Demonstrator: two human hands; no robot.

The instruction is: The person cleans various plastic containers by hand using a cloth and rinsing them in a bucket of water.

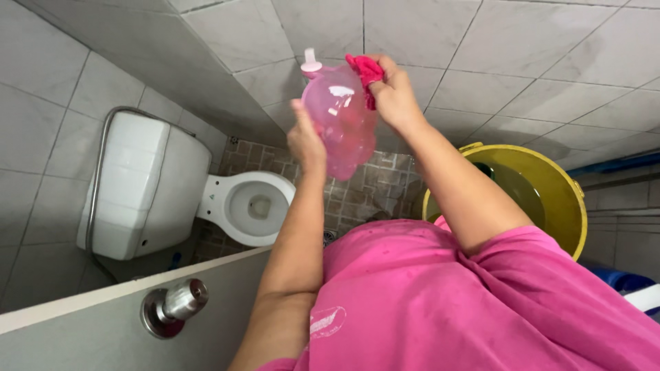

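Observation:
My left hand (304,141) grips the side of a translucent pink plastic jug (342,127) with a small white-pink cap at its top, held up in front of the tiled wall. My right hand (393,93) presses a bright pink-red cloth (366,72) against the jug's upper right edge. Both arms reach up from my pink shirt (440,302) at the bottom of the head view.
A white toilet bowl (251,206) and its white cistern (141,185) stand at the left. A yellow bucket (550,189) holding water sits at the right. A door edge with a metal knob (180,302) crosses the lower left. Blue items lie at the far right.

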